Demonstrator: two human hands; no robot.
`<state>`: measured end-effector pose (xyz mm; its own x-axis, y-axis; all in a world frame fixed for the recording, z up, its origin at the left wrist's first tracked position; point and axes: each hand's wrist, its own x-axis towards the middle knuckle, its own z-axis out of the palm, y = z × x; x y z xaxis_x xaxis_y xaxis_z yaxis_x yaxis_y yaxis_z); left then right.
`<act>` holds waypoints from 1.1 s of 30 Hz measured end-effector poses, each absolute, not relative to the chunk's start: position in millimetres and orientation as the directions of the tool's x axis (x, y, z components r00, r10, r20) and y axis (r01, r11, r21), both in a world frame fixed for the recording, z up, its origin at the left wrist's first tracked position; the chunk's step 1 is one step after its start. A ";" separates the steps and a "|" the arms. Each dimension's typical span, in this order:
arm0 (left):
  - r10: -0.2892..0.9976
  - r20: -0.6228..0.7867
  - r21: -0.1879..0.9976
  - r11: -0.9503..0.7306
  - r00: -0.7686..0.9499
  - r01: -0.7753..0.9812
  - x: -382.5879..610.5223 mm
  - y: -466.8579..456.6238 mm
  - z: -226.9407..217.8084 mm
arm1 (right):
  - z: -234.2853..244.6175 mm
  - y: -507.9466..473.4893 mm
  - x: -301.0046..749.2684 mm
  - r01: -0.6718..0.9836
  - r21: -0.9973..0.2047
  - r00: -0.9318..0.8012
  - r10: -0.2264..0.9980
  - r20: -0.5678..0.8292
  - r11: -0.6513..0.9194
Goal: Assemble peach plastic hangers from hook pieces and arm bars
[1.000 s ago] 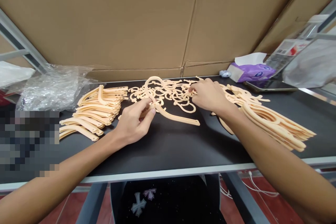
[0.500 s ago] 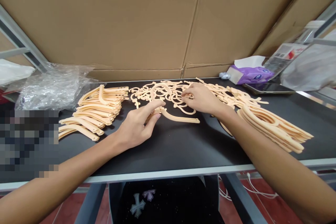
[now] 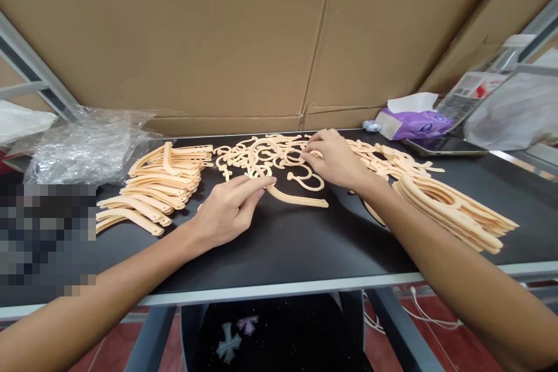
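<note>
My left hand [image 3: 233, 203] pinches one end of a beige plastic hanger arm [image 3: 299, 199], whose free end points right just above the black table. A large curved hanger hook [image 3: 257, 151] rises behind those fingertips; whether it is joined to the arm I cannot tell. Over the loose heap of beige hanger hooks [image 3: 279, 154], my right hand [image 3: 333, 157] has its thumb and fingers closed among the pieces. A pale bit shows at its fingertips, most of it hidden. Two curved hooks [image 3: 311, 182] lie just below that hand.
Stacked hanger arms [image 3: 148, 192] fan out at left, beside crumpled clear plastic [image 3: 87, 145]. Assembled-looking folded hangers [image 3: 453, 209] lie piled at right. Behind them are a purple tissue pack [image 3: 416, 123], a dark flat device [image 3: 444, 146] and a clear bottle [image 3: 475, 84]. Cardboard [image 3: 209, 35] walls the back.
My left fingers have shifted slightly, and the held arm's free end has dropped a little. My right hand has lifted slightly over the hooks, its fingertips still closed.
</note>
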<state>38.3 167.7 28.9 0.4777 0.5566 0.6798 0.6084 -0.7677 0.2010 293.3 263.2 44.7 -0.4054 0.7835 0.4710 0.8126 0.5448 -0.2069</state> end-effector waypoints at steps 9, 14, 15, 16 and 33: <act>0.557 0.684 0.214 -0.771 0.472 0.600 38.9 168.5 28.6 | 51.6 262.6 294.2 0.844 -0.318 -0.162 0.770 0.617 0.432; 0.561 0.677 0.216 -0.770 0.475 0.601 38.2 169.3 27.2 | 53.2 261.5 291.6 0.795 -0.396 -0.248 0.842 0.480 0.460; 0.563 0.676 0.216 -0.769 0.476 0.602 38.0 169.4 26.8 | 54.5 260.4 291.2 0.811 -0.372 -0.275 0.856 0.438 0.451; 0.564 0.676 0.217 -0.768 0.475 0.603 37.9 169.4 26.5 | 55.9 259.3 291.3 0.844 -0.321 -0.284 0.865 0.414 0.430; 0.538 0.683 0.075 -0.725 0.494 0.685 36.0 168.2 27.2 | 63.5 258.5 311.2 0.990 0.093 -0.127 0.969 0.211 0.109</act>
